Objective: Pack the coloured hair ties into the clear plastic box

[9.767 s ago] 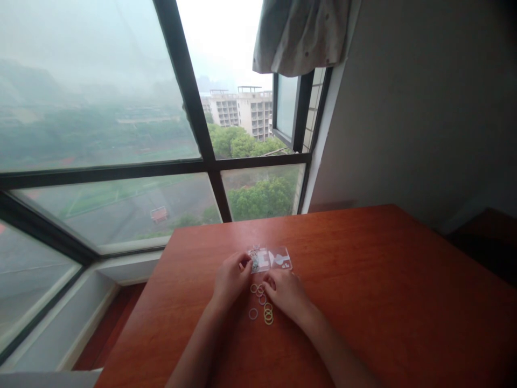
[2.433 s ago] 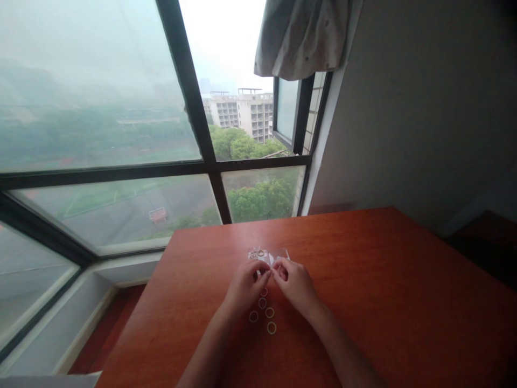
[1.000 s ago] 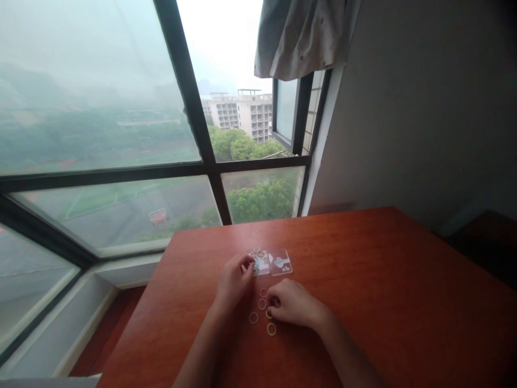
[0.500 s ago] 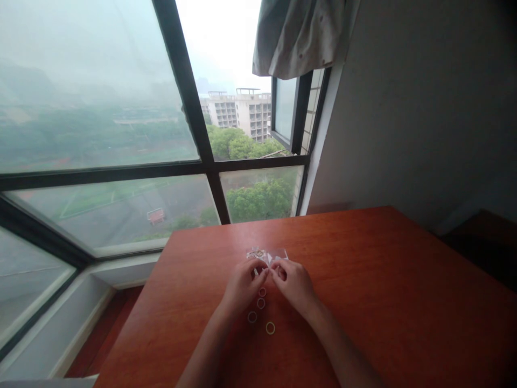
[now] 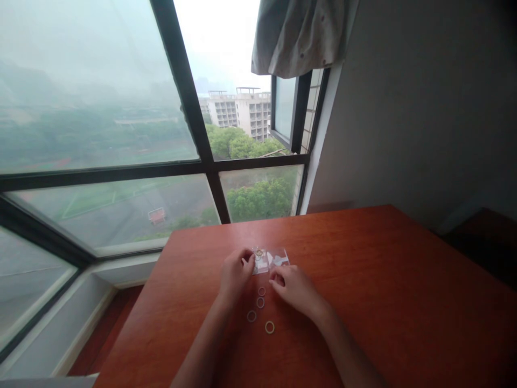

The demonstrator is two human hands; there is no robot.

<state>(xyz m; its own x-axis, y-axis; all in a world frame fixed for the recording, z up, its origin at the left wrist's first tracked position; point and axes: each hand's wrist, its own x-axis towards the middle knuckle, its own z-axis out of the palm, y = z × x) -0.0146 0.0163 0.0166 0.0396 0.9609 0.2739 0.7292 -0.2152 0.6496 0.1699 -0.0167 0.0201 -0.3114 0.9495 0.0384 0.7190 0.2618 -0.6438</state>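
Observation:
A small clear plastic box (image 5: 262,264) lies on the table with its clear lid (image 5: 279,255) folded out to the right. Inside the box are small ring-like pieces, too small to make out well. My left hand (image 5: 236,272) is closed at the left edge of the box, thumb and fingers against it. My right hand (image 5: 294,284) hovers just in front of the lid, fingers curled together; whatever they may pinch is hidden. Toward me lie several loose rings: a yellow ring (image 5: 270,322), and pale ones, among them a greyish ring (image 5: 247,316).
The reddish-brown wooden table (image 5: 363,280) spreads wide to both sides. Behind it stands a dark-framed window (image 5: 258,162) with one pane swung open. A grey curtain (image 5: 299,43) hangs above, and a wall (image 5: 404,118) rises on the right.
My hands have moved apart from their meeting point over the box. The left went left to the box's edge, the right slightly right and nearer me. The loose rings stay in place.

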